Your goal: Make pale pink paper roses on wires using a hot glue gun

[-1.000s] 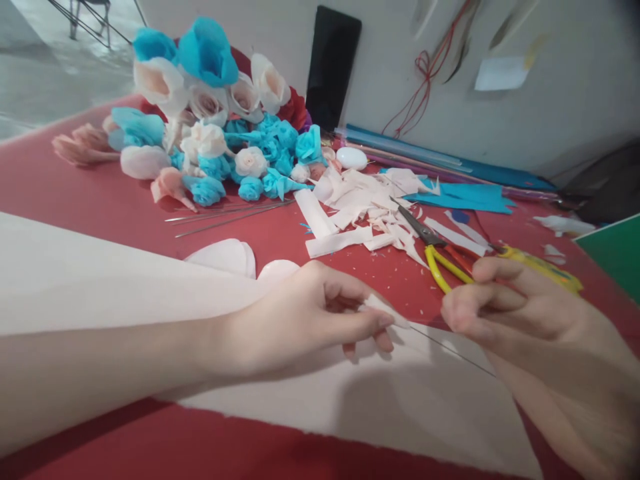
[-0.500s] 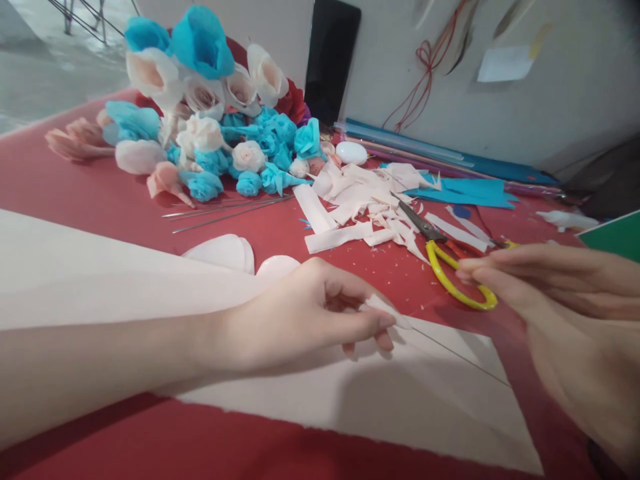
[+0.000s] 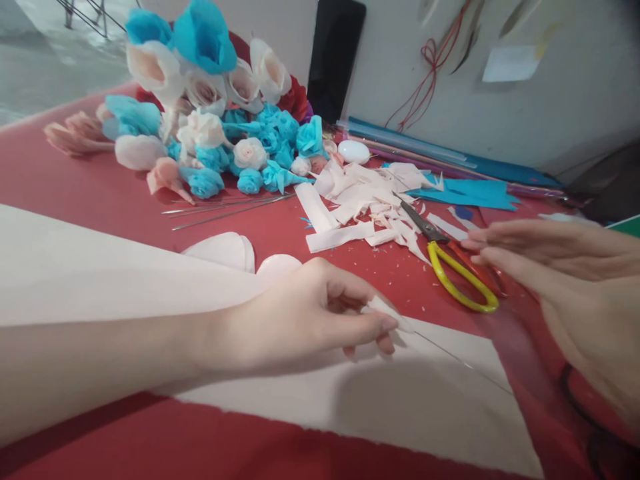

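Note:
My left hand (image 3: 305,313) pinches a small pale paper piece (image 3: 383,308) wrapped around the end of a thin wire (image 3: 457,359). From there the wire slants down to the right, over a large pale paper sheet (image 3: 280,400) under my left hand. At the right side, my right hand (image 3: 575,280) is raised with its fingers stretched out and nothing visible in them. Just left of its fingertips lie yellow-handled scissors (image 3: 463,283) on the red table. Rounded pale paper petals (image 3: 225,252) rest beyond my left wrist.
Blue, white and pink paper flowers (image 3: 200,133) are heaped at the back left. Wires (image 3: 230,212) lie in front of them. Pale paper scraps (image 3: 360,193) and blue paper (image 3: 465,193) spread across the middle back. A black phone-like slab (image 3: 335,60) leans on the wall.
My right hand has shifted slightly right and up, uncovering more of the scissors' handles. My left hand keeps its pinch in nearly the same place.

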Available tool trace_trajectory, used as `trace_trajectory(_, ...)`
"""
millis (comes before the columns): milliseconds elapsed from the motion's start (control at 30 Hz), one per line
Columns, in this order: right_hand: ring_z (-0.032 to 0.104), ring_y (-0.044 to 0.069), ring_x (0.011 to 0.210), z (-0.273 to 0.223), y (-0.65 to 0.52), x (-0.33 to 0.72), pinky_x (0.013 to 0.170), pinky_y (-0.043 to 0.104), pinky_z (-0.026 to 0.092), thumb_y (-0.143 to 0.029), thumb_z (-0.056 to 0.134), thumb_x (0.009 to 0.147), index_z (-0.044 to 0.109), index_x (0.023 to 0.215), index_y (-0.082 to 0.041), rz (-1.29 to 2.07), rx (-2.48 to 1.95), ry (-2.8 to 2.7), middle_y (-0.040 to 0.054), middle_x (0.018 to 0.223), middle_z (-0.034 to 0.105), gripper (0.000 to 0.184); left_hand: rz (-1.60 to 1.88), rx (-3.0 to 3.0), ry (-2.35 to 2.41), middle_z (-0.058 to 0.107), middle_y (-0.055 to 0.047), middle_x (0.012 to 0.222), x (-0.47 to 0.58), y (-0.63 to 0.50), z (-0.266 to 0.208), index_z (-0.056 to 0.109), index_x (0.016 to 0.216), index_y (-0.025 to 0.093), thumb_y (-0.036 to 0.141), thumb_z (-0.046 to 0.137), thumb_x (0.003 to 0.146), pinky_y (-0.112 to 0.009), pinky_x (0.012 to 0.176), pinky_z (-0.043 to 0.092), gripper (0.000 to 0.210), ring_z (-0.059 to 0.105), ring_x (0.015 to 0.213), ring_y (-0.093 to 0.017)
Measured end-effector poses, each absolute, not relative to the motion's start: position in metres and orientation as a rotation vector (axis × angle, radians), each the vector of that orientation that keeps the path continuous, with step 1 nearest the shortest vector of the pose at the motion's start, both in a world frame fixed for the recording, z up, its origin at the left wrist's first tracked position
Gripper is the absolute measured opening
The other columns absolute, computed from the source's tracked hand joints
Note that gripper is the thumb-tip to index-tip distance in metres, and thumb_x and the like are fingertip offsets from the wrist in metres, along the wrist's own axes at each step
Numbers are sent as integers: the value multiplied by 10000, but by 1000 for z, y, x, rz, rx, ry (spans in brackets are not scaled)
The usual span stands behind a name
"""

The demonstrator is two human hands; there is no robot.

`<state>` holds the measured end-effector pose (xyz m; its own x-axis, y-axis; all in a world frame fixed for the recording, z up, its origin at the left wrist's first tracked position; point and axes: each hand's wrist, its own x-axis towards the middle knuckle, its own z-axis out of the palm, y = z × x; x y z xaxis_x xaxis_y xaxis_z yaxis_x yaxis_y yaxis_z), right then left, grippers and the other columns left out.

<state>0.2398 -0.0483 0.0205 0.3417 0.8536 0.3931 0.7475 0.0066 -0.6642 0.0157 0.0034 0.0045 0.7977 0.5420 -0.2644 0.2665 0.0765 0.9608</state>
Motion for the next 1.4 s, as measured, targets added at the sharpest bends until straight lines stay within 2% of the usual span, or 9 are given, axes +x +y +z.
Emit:
trace_trajectory(100,629,117,628,18,-49,237,479,86,503,-424,770,577,682,713,-243,188,-1785,-1371,-12,738,664,244,205,1514,688,696,-23,775,16,3,7,712,821,128,256,505,812,-86,508,416,243,529,570,-47)
trace_trajectory(233,633,99,586,16,-52,234,520,34,500,-423,787,556,682,686,-250,204,-1755,-1379,-28,702,666,241,204,1496,700,692,-14,753,17,5,11,704,792,110,251,514,810,-58,493,402,237,500,534,-24)
trace_trajectory(400,640,76,599,18,-53,232,531,-17,466,-297,749,670,680,758,-251,385,-1663,-1385,-29,721,675,120,198,1522,698,695,-23,789,17,5,11,705,806,104,251,499,821,-49,491,390,253,487,538,-18)
trace_trajectory(533,651,109,646,16,-48,231,569,39,506,-267,718,711,660,793,-235,693,-1529,-1307,0,763,678,105,190,1533,690,692,-28,789,17,5,8,707,850,114,261,491,823,-70,509,404,263,494,556,-33)
trace_trajectory(667,656,183,718,12,-45,231,631,196,568,-312,695,730,632,870,-218,837,-1483,-1232,48,814,672,180,213,1538,670,697,-21,790,17,5,6,709,850,123,257,492,821,-67,501,404,257,483,535,-26)
trace_trajectory(800,651,220,755,11,-44,233,630,230,574,-315,714,701,612,889,-177,935,-1488,-1176,84,824,667,254,234,1543,666,701,-19,787,17,4,5,713,837,123,244,489,826,-59,493,403,255,479,520,-19)
trace_trajectory(967,654,190,739,11,-44,233,611,166,560,-300,754,646,627,847,-175,1001,-1512,-1154,70,842,671,268,252,1563,676,703,-3,754,16,4,4,720,868,150,240,494,825,-50,480,398,248,474,509,-16)
trace_trajectory(1233,653,142,661,11,-46,234,597,97,527,-280,788,616,619,822,-169,961,-1588,-1211,40,715,672,289,197,1541,693,699,-21,784,17,4,9,712,877,115,223,485,831,-45,492,398,256,466,525,-15)
trace_trajectory(1400,631,102,565,8,-47,231,531,60,495,-275,810,563,573,767,-190,919,-1590,-1269,-9,620,652,324,205,1541,682,688,-20,770,18,6,12,709,869,110,217,483,831,-51,499,401,253,467,535,-19)
